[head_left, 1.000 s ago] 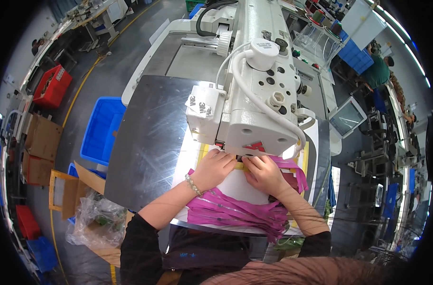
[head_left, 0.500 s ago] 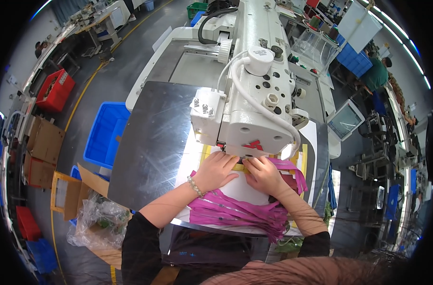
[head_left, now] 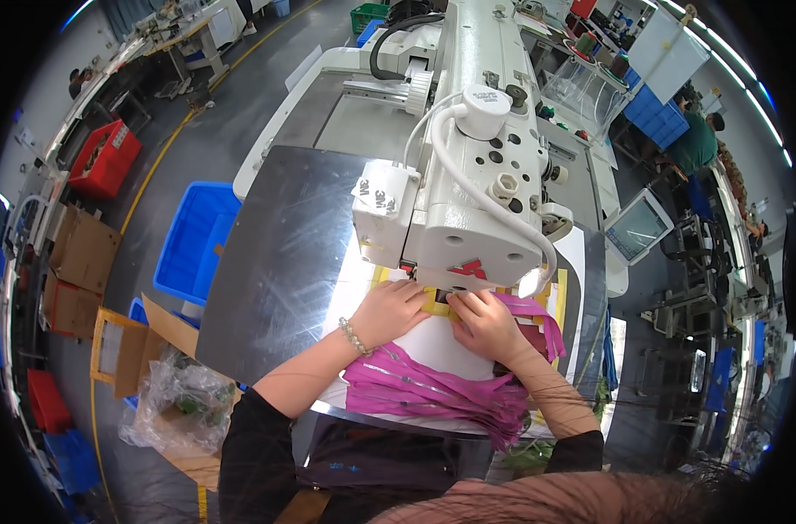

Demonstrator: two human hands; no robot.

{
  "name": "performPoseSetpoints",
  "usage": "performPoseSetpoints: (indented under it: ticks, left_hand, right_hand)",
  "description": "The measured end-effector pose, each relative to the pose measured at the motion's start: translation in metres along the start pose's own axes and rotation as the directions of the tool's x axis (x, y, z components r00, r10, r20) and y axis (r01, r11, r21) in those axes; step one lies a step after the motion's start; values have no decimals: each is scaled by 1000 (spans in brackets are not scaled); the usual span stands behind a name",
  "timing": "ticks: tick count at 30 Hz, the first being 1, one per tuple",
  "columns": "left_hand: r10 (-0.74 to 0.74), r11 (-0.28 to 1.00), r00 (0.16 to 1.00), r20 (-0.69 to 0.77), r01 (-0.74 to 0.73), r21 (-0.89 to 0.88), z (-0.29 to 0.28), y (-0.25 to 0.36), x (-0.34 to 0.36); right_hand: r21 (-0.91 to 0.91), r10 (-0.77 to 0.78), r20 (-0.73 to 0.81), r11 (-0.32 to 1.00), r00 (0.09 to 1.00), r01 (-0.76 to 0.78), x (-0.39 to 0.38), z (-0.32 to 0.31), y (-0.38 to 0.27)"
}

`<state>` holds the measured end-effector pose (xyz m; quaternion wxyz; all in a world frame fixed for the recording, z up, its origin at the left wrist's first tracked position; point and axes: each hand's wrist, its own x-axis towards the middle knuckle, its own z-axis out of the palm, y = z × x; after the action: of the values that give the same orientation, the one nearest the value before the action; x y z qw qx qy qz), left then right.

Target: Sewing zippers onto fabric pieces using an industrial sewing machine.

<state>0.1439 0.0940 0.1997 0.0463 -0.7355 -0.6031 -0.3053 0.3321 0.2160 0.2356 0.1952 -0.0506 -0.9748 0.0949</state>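
Under the head of a white sewing machine [head_left: 472, 231], my hands rest side by side on a white sheet with a yellow-edged frame [head_left: 437, 306]. My left hand [head_left: 389, 313], with a bead bracelet at the wrist, lies fairly flat at the left part of the frame. My right hand [head_left: 487, 325] has its fingers bent and pressed together beside a small dark piece in the frame; what they pinch is hidden. A pile of magenta zipper strips [head_left: 433, 389] lies just below my hands. Another magenta strip [head_left: 538, 314] runs out right of my right hand.
A dark shiny table plate [head_left: 276, 253] spreads to the left. Beyond it stand a blue bin [head_left: 197, 244] and an opened cardboard box [head_left: 175, 327] with clear plastic wrap [head_left: 179, 402]. A screen panel [head_left: 638, 225] is at the right. Another person [head_left: 699, 144] is at far right.
My left hand has slid slightly left, away from my right hand, and its thumb has drawn in. More of the dark piece and yellow edge shows. My right hand stays about where it was.
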Motion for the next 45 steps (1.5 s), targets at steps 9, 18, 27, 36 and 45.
performPoseSetpoints:
  ticks: [9,18,27,36,45]
  left_hand:
    - [-131,988,991,-39,134,81,-22,-5,-4]
    - [-52,999,991,124,51,10,-6,23,5]
    - [-129,986,982,139,112,124,0,30,9]
    - [-176,958,971,159,132,256,7,33,12]
    - [-33,991,999,27,29,131,-6,38,1]
  right_hand:
    - [25,11,11,1000,1000,-11,-8,6,7]
    - [16,-10,-4,1000,1000,10,-2,3,5]
    - [15,-6,-17,1000,1000,7,-6,9,6]
    - [9,-3,-23,1000,1000,3,-2,4,3]
    - [24,5,-4,1000,1000,-4,-3,1,2]
